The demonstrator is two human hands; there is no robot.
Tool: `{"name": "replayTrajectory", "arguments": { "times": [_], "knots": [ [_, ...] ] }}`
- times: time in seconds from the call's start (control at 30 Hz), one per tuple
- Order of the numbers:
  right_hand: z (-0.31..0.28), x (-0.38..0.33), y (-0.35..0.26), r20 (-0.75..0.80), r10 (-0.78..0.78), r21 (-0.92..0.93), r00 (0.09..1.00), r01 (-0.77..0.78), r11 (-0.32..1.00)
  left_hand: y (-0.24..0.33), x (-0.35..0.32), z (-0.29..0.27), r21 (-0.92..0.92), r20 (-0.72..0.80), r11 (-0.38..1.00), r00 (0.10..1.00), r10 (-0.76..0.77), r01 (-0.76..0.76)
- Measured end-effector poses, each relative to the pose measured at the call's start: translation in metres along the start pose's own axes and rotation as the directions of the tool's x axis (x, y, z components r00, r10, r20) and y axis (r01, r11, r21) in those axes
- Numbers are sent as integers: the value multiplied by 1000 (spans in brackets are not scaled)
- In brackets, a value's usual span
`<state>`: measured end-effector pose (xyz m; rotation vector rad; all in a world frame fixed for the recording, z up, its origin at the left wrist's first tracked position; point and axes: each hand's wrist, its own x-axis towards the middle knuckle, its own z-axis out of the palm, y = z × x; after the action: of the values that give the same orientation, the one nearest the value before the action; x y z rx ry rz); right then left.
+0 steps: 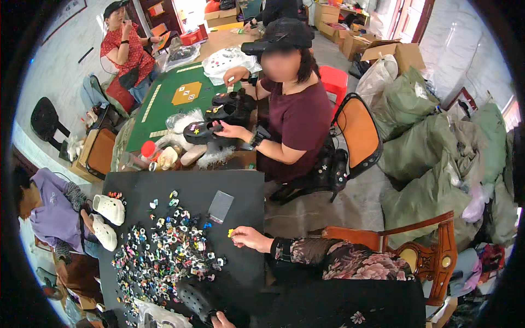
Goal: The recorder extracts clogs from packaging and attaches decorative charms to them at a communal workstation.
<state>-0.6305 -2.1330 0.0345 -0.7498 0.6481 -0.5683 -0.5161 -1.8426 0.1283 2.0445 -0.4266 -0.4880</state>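
My right hand (249,239), reaching in from a dark floral sleeve, pinches a small yellow shoe charm (231,233) over the right side of the black table (240,188). At the lower edge, my left hand (221,321) is closed on a black clog (195,300) with holes in its upper; part of that hand is cut off by the frame. A wide heap of small colourful shoe charms (169,249) covers the middle of the table. Above my right hand lies a clear flat plastic piece (221,206).
White clogs (108,210) stand by the far-left table edge, near a person in purple (52,205). Across, a co-worker in maroon (292,109) handles a decorated black shoe (199,133) beside a green board (164,109). A plastic bag (158,314) lies near the clog. A wooden chair (445,257) stands right.
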Motion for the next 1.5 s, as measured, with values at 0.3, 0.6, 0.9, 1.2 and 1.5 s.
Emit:
{"name": "replayTrajectory", "arguments": {
  "times": [0.3, 0.6, 0.9, 1.2, 1.5],
  "knots": [
    [-6, -4, -10, -3, 17, 24, 1000, -17, 1000, -3, 0, -1, 60, 39, 997, 998, 39, -42],
    [114, -35, -123, 276, -155, 345, 948, 53, 937, -1, -1, 1, 66, 6, 995, 997, -75, 75],
    [127, -57, -75, 720, -394, -160, 572, 688, 708, -16, 3, -3, 137, 2, 989, 999, -49, 48],
    [98, -44, -61, 634, -324, -278, 702, 599, 751, -12, 1, -3, 84, -10, 993, 996, -88, 89],
    [86, -47, -63, 574, -89, -333, 814, 332, 882, -18, 1, -1, 58, 4, 998, 999, -38, 37]
  ]
}}
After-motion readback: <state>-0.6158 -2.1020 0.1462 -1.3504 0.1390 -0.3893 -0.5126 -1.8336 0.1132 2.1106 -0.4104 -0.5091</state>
